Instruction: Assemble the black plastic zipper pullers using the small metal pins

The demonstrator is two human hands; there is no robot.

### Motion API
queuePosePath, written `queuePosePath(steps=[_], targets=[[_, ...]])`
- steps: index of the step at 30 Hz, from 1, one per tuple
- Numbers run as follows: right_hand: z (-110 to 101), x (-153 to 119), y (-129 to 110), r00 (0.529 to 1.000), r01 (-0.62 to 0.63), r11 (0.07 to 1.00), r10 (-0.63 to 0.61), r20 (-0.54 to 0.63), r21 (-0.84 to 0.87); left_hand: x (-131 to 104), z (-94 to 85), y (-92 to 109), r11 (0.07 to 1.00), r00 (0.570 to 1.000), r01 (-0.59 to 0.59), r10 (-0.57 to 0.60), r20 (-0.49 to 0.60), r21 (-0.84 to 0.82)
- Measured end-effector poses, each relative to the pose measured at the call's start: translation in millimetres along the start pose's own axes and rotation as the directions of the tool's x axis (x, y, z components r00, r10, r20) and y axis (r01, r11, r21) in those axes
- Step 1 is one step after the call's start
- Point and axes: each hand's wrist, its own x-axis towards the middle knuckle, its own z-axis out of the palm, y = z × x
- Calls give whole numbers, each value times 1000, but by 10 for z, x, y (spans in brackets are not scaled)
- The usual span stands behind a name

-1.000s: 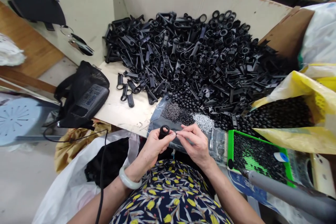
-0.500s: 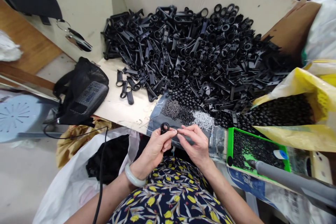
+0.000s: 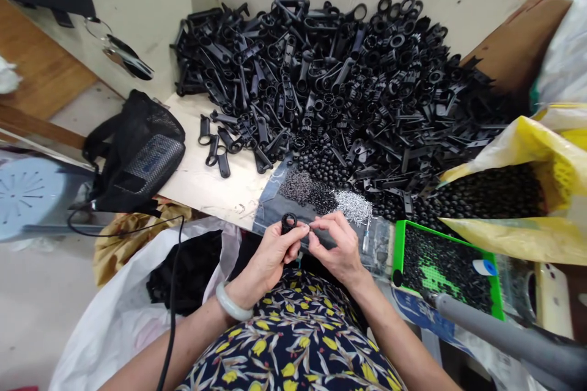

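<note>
My left hand [image 3: 270,256] is closed around a black ring-ended plastic part [image 3: 289,220], its ring standing up above the fingers. The rest of that part is hidden in the grip. Close by on the right, my right hand [image 3: 338,250] pinches thumb and forefinger together near the left thumb tip. Whatever lies in that pinch is too small to name. Just beyond the hands, a dark mat [image 3: 270,211] carries a heap of silver pins [image 3: 352,206], a heap of tiny brownish pieces [image 3: 296,186] and small black balls [image 3: 321,165].
A large pile of black plastic parts [image 3: 293,73] fills the back. On the right are a green tray [image 3: 398,250], a yellow bag [image 3: 495,244] of black balls and a grey tube [image 3: 486,317]. At left lie a black mesh bag [image 3: 142,153] and a cable [image 3: 173,305].
The view has shifted slightly, so the surroundings sit a little differently in the picture. Both hands keep nearly the same pose, with the right fingers still at the left thumb.
</note>
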Motion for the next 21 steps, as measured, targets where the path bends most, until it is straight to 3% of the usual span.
queuePosePath(steps=[11, 21], targets=[[-89, 41, 46, 997, 14, 1000, -15, 70, 16, -196, -71, 148, 994, 980, 101, -94, 173, -34], [30, 10, 36, 972, 122, 986, -95, 213, -118, -201, -139, -13, 986, 991, -59, 39, 129, 156]])
